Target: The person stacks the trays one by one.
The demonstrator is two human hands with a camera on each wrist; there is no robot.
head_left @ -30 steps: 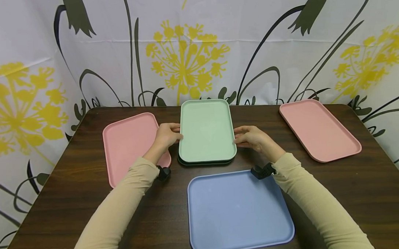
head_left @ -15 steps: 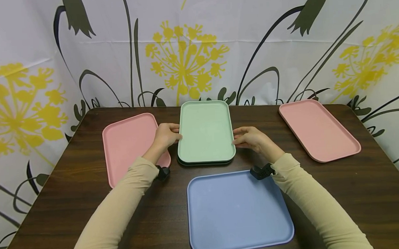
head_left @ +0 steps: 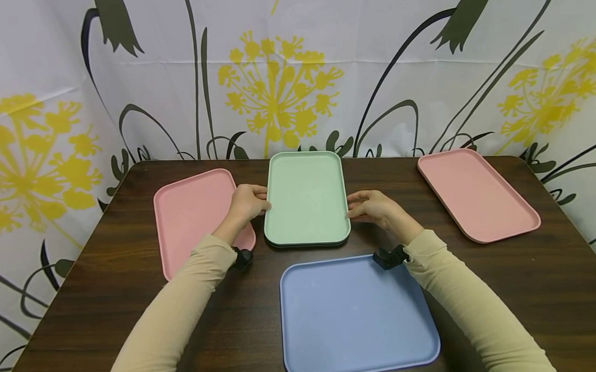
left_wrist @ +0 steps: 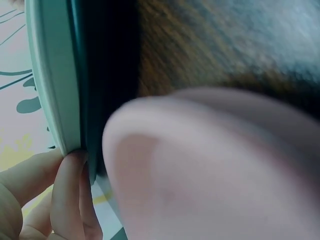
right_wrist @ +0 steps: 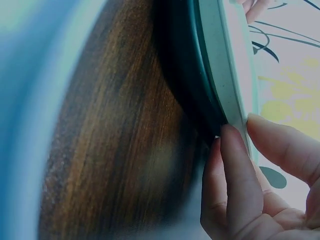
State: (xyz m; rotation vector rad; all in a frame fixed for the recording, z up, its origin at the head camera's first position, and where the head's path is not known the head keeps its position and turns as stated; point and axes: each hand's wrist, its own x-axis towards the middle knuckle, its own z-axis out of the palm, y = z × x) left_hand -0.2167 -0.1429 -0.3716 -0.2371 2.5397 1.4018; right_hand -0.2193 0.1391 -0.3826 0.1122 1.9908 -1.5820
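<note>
A light green tray (head_left: 306, 196) sits at the middle back of the table, on top of a dark green tray (head_left: 307, 245) of which only a thin rim shows. My left hand (head_left: 247, 202) pinches the light tray's left edge between thumb and fingers. On the opposite edge, my right hand (head_left: 375, 208) pinches it the same way. In the right wrist view the thumb presses on the light tray's rim (right_wrist: 225, 65), with fingertips underneath near the dark tray (right_wrist: 180, 65). The left wrist view shows fingertips at the seam between both trays.
A pink tray (head_left: 195, 217) lies left, partly under the left forearm. Another pink tray (head_left: 478, 193) rests at the back right. A large blue tray (head_left: 357, 321) lies in front, its right side near the right sleeve. Patterned cloth (head_left: 381, 30) hangs behind the dark wooden table (head_left: 224, 331).
The light green tray has shifted slightly toward me and left, and less of the dark tray's rim shows below it. Both hands moved slightly along with it.
</note>
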